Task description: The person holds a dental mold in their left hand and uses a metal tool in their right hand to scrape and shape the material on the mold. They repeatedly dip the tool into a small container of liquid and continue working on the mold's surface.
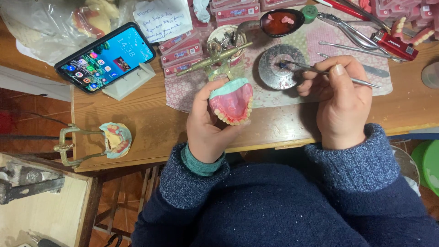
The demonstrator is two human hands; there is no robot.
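Left hand [206, 128] grip around denture model [232, 101], right hand [338, 103] pinching metal tool [336, 75]; seemingly wax in bowl [281, 22].

Cut off at twelve o'clock: the stack of pink flat boxes [231, 11], the clear plastic bag [41, 23] and the red-handled tools [340, 7]. Sliced by the three o'clock edge: a green round thing [430, 164] (perhaps a bucket, too little showing to tell). Hidden under the right hand [340, 103]: the middle stretch of the thin metal instrument [366, 82]. Covered by the left hand [208, 126]: the back of the wax denture model [231, 100]. Too small to make out: the pieces inside the small round cup [225, 39].
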